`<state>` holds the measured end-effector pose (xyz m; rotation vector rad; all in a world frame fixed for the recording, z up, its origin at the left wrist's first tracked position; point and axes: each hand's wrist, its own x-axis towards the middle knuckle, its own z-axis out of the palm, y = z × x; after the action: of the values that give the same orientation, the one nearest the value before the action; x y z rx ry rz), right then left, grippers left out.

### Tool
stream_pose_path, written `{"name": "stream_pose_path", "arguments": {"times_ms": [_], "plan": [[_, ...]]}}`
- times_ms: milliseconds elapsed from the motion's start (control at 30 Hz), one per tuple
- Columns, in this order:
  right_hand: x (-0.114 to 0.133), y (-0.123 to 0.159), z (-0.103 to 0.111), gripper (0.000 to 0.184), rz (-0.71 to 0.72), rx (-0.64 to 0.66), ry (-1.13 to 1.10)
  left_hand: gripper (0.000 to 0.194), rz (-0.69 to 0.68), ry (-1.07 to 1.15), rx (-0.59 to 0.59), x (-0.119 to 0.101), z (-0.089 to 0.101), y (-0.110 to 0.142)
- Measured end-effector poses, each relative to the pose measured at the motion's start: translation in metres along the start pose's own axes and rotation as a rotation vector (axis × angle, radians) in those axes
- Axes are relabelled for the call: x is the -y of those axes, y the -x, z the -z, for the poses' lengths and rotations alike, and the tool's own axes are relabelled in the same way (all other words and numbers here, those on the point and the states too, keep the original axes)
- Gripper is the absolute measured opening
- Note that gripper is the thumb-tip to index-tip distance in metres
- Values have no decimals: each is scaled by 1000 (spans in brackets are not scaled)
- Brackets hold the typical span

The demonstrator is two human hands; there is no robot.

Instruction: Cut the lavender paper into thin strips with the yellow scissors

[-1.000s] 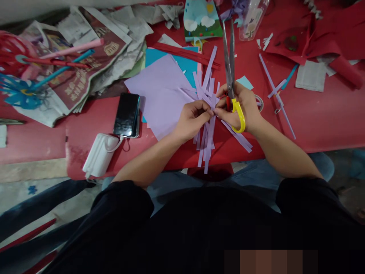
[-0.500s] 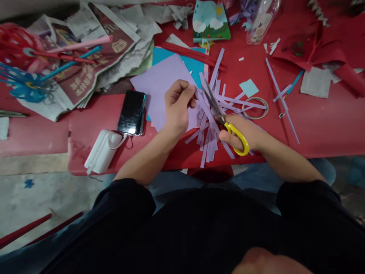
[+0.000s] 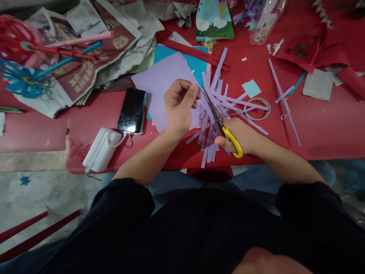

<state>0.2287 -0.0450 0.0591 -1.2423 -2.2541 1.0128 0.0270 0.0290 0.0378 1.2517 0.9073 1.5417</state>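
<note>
My left hand (image 3: 181,102) pinches a purple paper strip (image 3: 203,99) between thumb and forefinger, above a purple paper sheet (image 3: 158,82). In my right hand (image 3: 236,135) is a pair of scissors (image 3: 233,142) with yellow handles. Their blades lie nearly together along the strip, with the tips close to my left fingers. Beneath the blades, many loose purple strips (image 3: 211,150) fan out over the red table (image 3: 316,129). Part of the pinched strip is hidden behind my fingers.
A phone (image 3: 131,111) and a white power bank (image 3: 102,149) lie to the left. Newspapers (image 3: 94,72), a red pinwheel (image 3: 17,38) and a blue pinwheel (image 3: 23,82) fill the back left. On the right are a tape roll (image 3: 268,110) and red paper (image 3: 327,57).
The scissor blades have closed from open to nearly together, and the yellow handles have swung slightly left. My left hand keeps its pinch. The whole view has shifted slightly.
</note>
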Motion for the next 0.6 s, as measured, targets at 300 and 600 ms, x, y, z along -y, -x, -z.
{"name": "stream_pose_path", "arguments": {"times_ms": [300, 600], "plan": [[8, -1, 3, 121, -37, 9, 37, 45, 22, -24, 87, -3, -9, 14], [10, -1, 6, 106, -52, -14, 19, 44, 26, 1, 194, 1, -12, 24]]}}
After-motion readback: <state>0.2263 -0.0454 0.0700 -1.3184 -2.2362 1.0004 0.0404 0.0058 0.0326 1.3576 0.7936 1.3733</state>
